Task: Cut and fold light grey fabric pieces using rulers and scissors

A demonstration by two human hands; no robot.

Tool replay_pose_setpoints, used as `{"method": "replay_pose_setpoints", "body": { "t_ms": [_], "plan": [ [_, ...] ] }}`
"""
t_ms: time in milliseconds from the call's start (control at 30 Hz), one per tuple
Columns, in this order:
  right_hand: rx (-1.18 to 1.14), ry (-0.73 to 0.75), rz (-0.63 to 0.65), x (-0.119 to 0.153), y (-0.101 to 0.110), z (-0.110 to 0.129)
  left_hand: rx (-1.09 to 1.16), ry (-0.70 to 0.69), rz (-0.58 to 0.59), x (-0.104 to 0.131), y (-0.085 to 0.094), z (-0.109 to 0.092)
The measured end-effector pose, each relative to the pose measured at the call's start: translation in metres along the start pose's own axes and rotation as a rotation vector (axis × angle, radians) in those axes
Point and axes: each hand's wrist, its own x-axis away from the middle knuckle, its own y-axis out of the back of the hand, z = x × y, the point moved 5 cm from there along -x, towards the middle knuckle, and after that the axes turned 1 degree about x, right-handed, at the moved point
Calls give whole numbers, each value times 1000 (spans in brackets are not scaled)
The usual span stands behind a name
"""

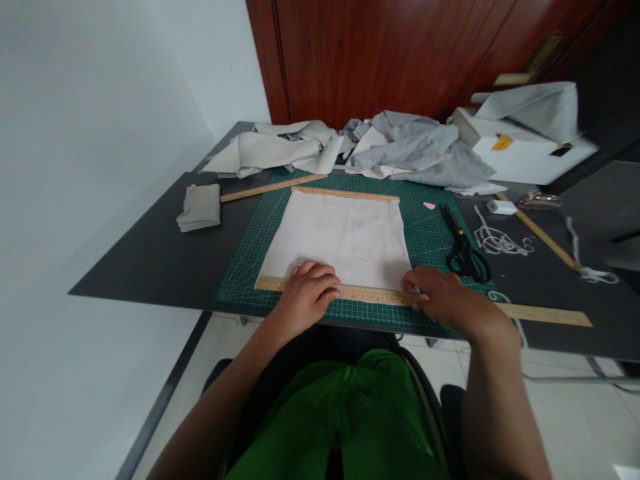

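A pale square of fabric [343, 237] lies flat on a green cutting mat [430, 230]. A long wooden ruler [545, 314] runs along the fabric's near edge. My left hand [307, 297] presses down on the ruler near its left end, fingers curled over it. My right hand [440, 297] rests on the ruler at the fabric's near right corner, fingertips pinched at the edge; whether it holds a small tool is hidden. A second wooden ruler [345, 194] lies along the fabric's far edge.
Black scissors [465, 250] lie on the mat's right side beside white cord [500, 240]. A third ruler [273, 187] and folded grey cloth [200, 207] sit at left. Heaped grey fabric [400, 150] fills the back. A pink chalk piece [429, 205] lies on the mat.
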Motion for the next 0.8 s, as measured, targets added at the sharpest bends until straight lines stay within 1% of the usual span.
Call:
{"method": "replay_pose_setpoints", "body": {
  "t_ms": [200, 333, 467, 633, 800],
  "plan": [
    [-26, -16, 28, 1, 1, -5, -38, -5, 23, 1, -1, -1],
    [-27, -61, 28, -1, -2, -6, -73, 6, -15, 4, -3, -1],
    [-49, -91, 82, -4, -5, -8, -74, 23, -27, 5, -3, 0],
    [-128, -43, 110, -7, -9, -13, -67, 24, -15, 4, -4, 2],
    [-101, -27, 96, -8, -10, -14, -48, 25, -19, 4, -3, 2]
  ]
}}
